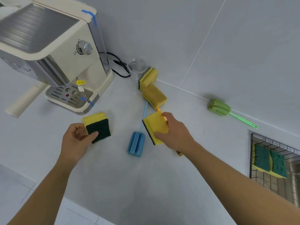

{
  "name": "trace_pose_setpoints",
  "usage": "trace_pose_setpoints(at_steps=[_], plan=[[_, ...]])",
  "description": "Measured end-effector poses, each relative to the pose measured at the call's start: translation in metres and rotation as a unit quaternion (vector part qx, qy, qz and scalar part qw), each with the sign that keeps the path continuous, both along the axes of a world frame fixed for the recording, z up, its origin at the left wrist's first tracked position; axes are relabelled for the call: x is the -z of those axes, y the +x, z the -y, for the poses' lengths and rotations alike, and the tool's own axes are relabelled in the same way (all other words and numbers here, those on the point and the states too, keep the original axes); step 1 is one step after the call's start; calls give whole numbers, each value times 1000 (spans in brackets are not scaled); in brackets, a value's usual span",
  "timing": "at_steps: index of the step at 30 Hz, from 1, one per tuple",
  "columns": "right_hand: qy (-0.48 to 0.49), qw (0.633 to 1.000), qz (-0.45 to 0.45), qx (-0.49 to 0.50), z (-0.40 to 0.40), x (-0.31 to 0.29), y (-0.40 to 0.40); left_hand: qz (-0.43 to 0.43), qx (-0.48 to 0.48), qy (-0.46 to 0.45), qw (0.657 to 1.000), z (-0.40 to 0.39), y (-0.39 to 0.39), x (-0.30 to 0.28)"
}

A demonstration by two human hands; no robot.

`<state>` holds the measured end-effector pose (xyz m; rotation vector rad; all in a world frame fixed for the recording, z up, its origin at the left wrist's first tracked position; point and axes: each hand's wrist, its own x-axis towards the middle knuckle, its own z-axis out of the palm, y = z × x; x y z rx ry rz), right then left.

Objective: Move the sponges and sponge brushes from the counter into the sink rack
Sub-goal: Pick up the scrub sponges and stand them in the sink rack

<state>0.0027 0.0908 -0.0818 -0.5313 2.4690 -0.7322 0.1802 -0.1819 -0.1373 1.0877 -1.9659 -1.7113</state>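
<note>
My left hand (76, 140) grips a yellow sponge with a dark green scouring face (98, 127), held above the counter. My right hand (174, 133) grips a second yellow sponge (155, 125), yellow side up. Between them lies a blue sponge brush (136, 143), its thin handle running back. Two more yellow sponges (148, 77) (155, 96) rest near the wall corner. A green sponge brush (219, 107) lies along the wall. The wire sink rack (266, 184) at the right holds two green-faced sponges (269, 161). An orange-yellow brush is mostly hidden under my right hand.
A cream espresso machine (56, 51) stands at the back left with its black cord (120, 64) behind. A clear plastic cup (137, 67) sits by the wall corner. The grey counter's front edge runs along the lower left.
</note>
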Motion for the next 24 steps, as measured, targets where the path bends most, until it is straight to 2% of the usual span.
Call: trace_pose_setpoints(at_steps=[3, 5, 7, 10, 13, 15, 18, 24], plan=[[-90, 987, 108, 79, -16, -16, 10, -14, -7, 13, 1000, -18, 9, -11], [-160, 959, 193, 131, -30, -26, 18, -32, -1, 27, 999, -30, 12, -17], [-235, 917, 268, 177, -45, -32, 27, -48, 12, 45, 998, -45, 13, -23], [-351, 835, 361, 222, -70, -33, 41, -68, 31, 88, 993, -70, 11, -33], [-427, 769, 412, 236, -90, -33, 53, -84, 56, 139, 985, -95, 4, -45], [-464, 739, 424, 242, -103, -35, 59, -92, 70, 179, 977, -112, -2, -53], [-489, 722, 420, 251, -117, -36, 67, -99, 98, 235, 962, -133, -10, -67], [-512, 716, 394, 265, -143, -38, 78, -89, 199, 319, 922, -176, -29, -93]])
